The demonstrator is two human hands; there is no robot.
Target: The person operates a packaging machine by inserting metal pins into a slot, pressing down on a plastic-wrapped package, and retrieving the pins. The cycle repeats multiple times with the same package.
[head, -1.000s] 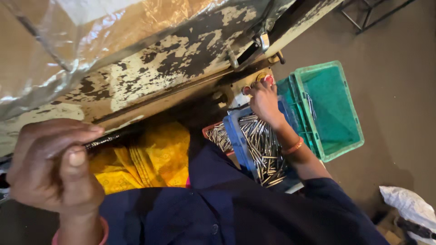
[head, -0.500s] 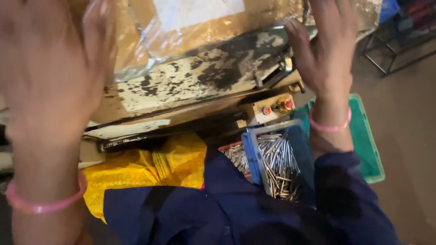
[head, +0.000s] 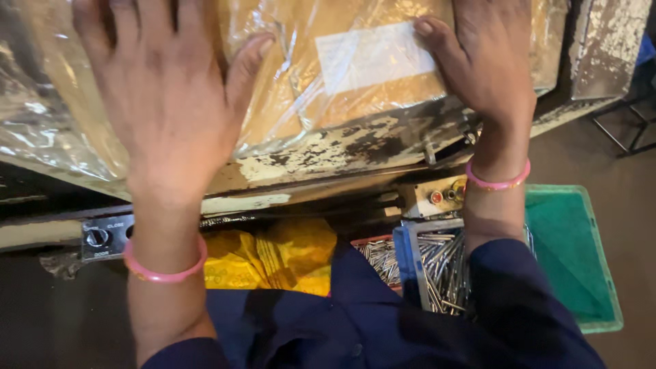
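My left hand [head: 164, 89] lies flat, fingers spread, on a brown package wrapped in clear plastic [head: 321, 102] that rests on a worn machine top with peeling cream paint [head: 355, 147]. My right hand [head: 488, 58] presses on the package's right side, thumb next to a white label [head: 372, 55]. Both wrists wear pink bangles. Neither hand grips anything.
Below the machine edge sit a blue tray of metal pins [head: 437, 263], a green plastic crate [head: 574, 253], a small box with red buttons [head: 444, 195], a yellow cloth [head: 273, 256] and a rotary switch [head: 102, 236]. A metal frame [head: 625, 126] stands at the right.
My right hand has left the pin tray and risen to the package. My left hand has opened from a fist and spread flat on the plastic wrap.
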